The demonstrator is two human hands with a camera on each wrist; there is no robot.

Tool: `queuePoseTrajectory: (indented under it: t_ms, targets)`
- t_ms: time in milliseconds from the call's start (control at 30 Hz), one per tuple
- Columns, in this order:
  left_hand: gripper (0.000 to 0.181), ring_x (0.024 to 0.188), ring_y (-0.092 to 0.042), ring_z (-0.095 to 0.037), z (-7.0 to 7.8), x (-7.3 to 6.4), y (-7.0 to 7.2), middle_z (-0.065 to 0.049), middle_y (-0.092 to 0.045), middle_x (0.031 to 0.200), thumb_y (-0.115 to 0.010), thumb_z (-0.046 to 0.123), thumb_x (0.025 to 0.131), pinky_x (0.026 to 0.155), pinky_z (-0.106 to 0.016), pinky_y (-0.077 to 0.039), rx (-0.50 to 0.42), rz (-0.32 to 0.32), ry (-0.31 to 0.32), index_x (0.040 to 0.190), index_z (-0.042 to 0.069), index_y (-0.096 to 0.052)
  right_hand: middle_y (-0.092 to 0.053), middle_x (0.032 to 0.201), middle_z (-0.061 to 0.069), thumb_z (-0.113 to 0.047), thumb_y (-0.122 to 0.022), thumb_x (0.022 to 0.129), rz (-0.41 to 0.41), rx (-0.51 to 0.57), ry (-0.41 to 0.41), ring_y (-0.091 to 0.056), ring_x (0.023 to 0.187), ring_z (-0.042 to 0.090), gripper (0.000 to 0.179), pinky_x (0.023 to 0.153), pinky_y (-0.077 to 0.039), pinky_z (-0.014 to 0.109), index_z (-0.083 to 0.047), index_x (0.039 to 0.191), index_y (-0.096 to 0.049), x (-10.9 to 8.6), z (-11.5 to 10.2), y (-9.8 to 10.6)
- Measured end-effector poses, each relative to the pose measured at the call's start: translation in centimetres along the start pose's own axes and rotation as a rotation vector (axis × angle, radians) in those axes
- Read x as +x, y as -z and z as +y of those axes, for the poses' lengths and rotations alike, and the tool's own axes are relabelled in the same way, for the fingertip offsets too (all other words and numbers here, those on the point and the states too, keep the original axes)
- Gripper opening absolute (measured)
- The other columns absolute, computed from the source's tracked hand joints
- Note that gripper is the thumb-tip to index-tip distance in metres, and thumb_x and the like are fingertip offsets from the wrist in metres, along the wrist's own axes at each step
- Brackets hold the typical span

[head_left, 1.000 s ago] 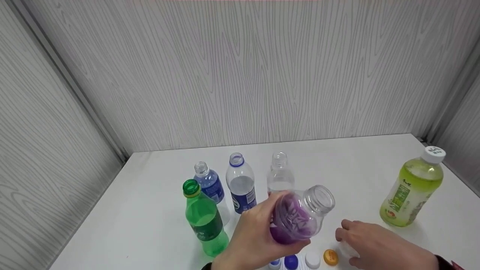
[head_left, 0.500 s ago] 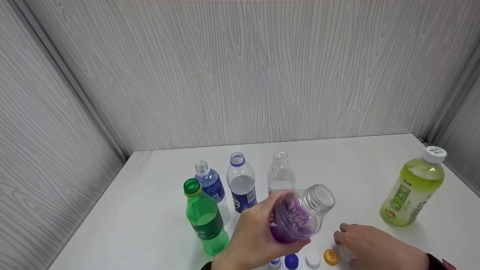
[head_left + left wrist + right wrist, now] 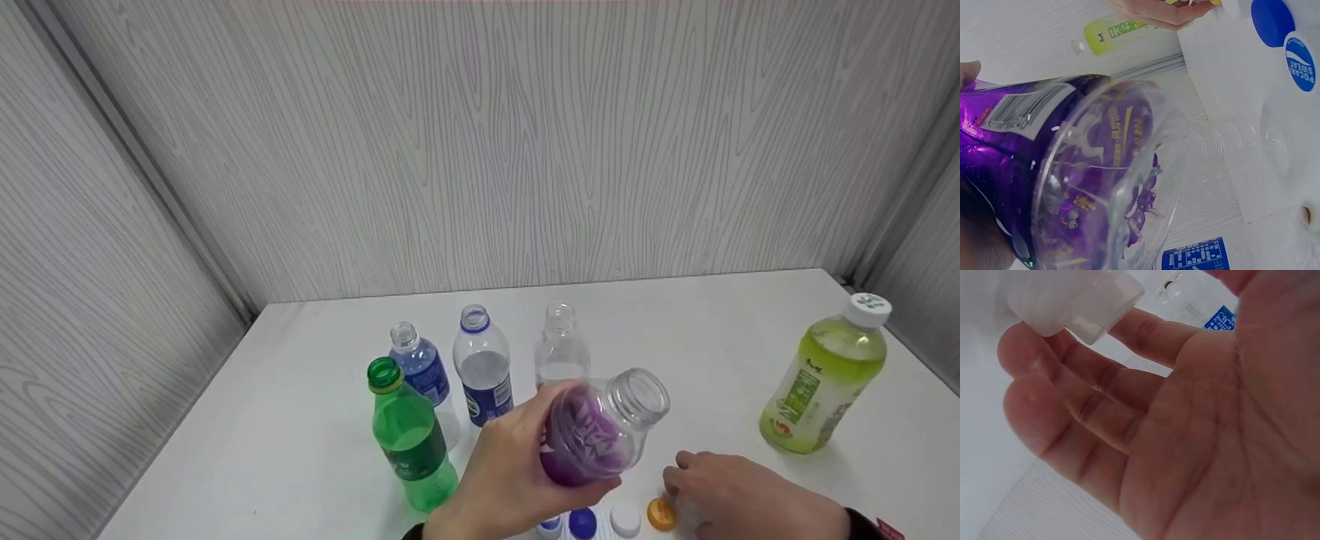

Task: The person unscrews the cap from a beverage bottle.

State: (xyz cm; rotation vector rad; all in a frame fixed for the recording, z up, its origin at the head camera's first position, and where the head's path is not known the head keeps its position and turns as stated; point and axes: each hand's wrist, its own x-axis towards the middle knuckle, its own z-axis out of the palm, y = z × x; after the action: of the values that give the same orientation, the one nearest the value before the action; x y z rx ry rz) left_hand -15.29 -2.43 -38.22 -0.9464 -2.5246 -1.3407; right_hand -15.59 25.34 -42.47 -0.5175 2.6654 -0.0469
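My left hand (image 3: 517,465) grips a purple-labelled bottle (image 3: 589,435), tilted with its uncapped mouth toward the right. The left wrist view shows the base of that bottle and its barcode. Low on the right, my right hand (image 3: 750,491) is over the table with its fingers bent around a translucent white cap (image 3: 1095,304). In the head view the hand hides most of this cap. Just left of it lies an orange cap (image 3: 661,514). Beside that are a white cap (image 3: 625,519), a dark blue cap (image 3: 583,523) and a blue-and-white Pocari Sweat cap (image 3: 1300,62).
Left of the held bottle stand an uncapped green bottle (image 3: 409,435), a blue-labelled bottle (image 3: 424,371) and a clear bottle with a blue neck ring (image 3: 482,367). Another clear bottle (image 3: 561,352) stands behind it. A capped yellow-green drink bottle (image 3: 825,382) is at the right.
My right hand has shifted slightly left, closer to the orange cap, with the translucent cap. My left hand and the purple-labelled bottle hold nearly still.
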Motion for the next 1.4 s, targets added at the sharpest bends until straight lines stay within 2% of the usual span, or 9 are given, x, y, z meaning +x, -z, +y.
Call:
queuePoseTrajectory:
  t_ms: [467, 633, 733, 867, 1000, 1100, 1200, 1300, 1400]
  targets:
    - [0.077, 0.123, -0.069, -0.007, 0.1, 0.1, -0.2, 0.01, -0.07, 0.136, -0.089, 0.047, 0.081, 0.108, -0.034, -0.058, 0.004, -0.014, 0.022, 0.146, 0.03, -0.052, -0.057, 0.081, -0.01, -0.026, -0.086, 0.081, 0.011, -0.023, 0.022, -0.046, 0.07, 0.012, 0.024, 0.064, -0.045, 0.025, -0.021, 0.101, -0.073, 0.2, -0.1, -0.2]
    - [0.079, 0.124, -0.068, -0.007, 0.1, 0.1, -0.4, 0.009, -0.07, 0.136, -0.09, 0.047, 0.08, 0.109, -0.034, -0.058, -0.001, -0.025, 0.038, 0.147, 0.029, -0.052, -0.06, 0.087, -0.01, -0.027, -0.086, 0.084, 0.028, 0.017, 0.023, -0.049, 0.072, 0.01, 0.027, 0.067, -0.049, 0.026, -0.02, 0.106, -0.073, -0.1, 0.2, 0.1]
    - [0.08, 0.123, -0.069, -0.008, -0.1, 0.1, -0.6, 0.007, -0.071, 0.136, -0.09, 0.047, 0.08, 0.108, -0.033, -0.058, 0.009, -0.023, 0.019, 0.147, 0.026, -0.052, -0.066, 0.101, -0.008, -0.036, -0.085, 0.086, 0.134, 0.059, 0.077, -0.056, 0.078, 0.008, 0.039, 0.071, -0.056, 0.029, -0.02, 0.119, -0.07, -0.8, 0.7, 0.4]
    - [0.08, 0.122, -0.069, -0.008, -0.4, 0.2, -1.0, 0.005, -0.072, 0.135, -0.089, 0.047, 0.081, 0.106, -0.032, -0.058, 0.024, -0.027, -0.023, 0.148, 0.023, -0.052, -0.069, 0.128, 0.005, -0.047, -0.081, 0.089, 0.35, 0.048, 0.173, -0.07, 0.095, 0.018, 0.062, 0.078, -0.064, 0.04, -0.02, 0.14, -0.059, -1.6, 1.1, 1.0]
    - [0.078, 0.119, -0.07, -0.008, -0.7, 0.2, -1.5, 0.004, -0.073, 0.133, -0.088, 0.047, 0.081, 0.104, -0.03, -0.059, 0.029, -0.026, -0.035, 0.147, 0.023, -0.053, -0.068, 0.126, 0.001, -0.046, -0.08, 0.09, 0.58, 0.016, 0.197, -0.072, 0.1, 0.021, 0.058, 0.077, -0.064, 0.039, -0.02, 0.138, -0.06, -2.2, 0.7, 1.9]
    - [0.077, 0.117, -0.071, -0.007, -0.8, 0.2, -1.8, 0.004, -0.074, 0.131, -0.089, 0.046, 0.081, 0.102, -0.028, -0.059, 0.039, -0.027, -0.029, 0.146, 0.023, -0.053, -0.066, 0.115, -0.013, -0.033, -0.085, 0.088, 0.781, 0.061, 0.224, -0.068, 0.095, 0.007, 0.047, 0.073, -0.062, 0.029, -0.024, 0.13, -0.064, -2.6, 0.0, 2.5]
    - [0.078, 0.115, -0.071, -0.007, -0.9, 0.2, -2.0, 0.003, -0.075, 0.129, -0.09, 0.045, 0.08, 0.1, -0.026, -0.06, 0.054, -0.028, -0.034, 0.145, 0.023, -0.053, -0.067, 0.114, -0.019, -0.014, -0.086, 0.086, 0.938, 0.198, 0.279, -0.064, 0.094, -0.002, 0.051, 0.072, -0.057, 0.02, -0.027, 0.131, -0.065, -3.3, -0.8, 3.0]
    - [0.079, 0.118, -0.071, -0.008, -0.9, 0.2, -2.2, 0.004, -0.074, 0.131, -0.09, 0.046, 0.08, 0.102, -0.027, -0.059, 0.055, -0.038, -0.013, 0.146, 0.024, -0.053, -0.069, 0.117, -0.016, 0.003, -0.081, 0.084, 1.023, 0.351, 0.358, -0.062, 0.097, -0.003, 0.062, 0.074, -0.05, 0.015, -0.024, 0.138, -0.064, -4.0, -1.6, 3.4]
    - [0.08, 0.119, -0.07, -0.008, -0.9, 0.2, -2.3, 0.005, -0.073, 0.133, -0.09, 0.045, 0.08, 0.103, -0.027, -0.059, 0.056, -0.042, -0.007, 0.147, 0.024, -0.052, -0.07, 0.119, -0.013, 0.008, -0.076, 0.085, 1.047, 0.455, 0.412, -0.061, 0.103, -0.001, 0.064, 0.078, -0.048, 0.014, -0.019, 0.141, -0.063, -4.4, -2.2, 3.4]
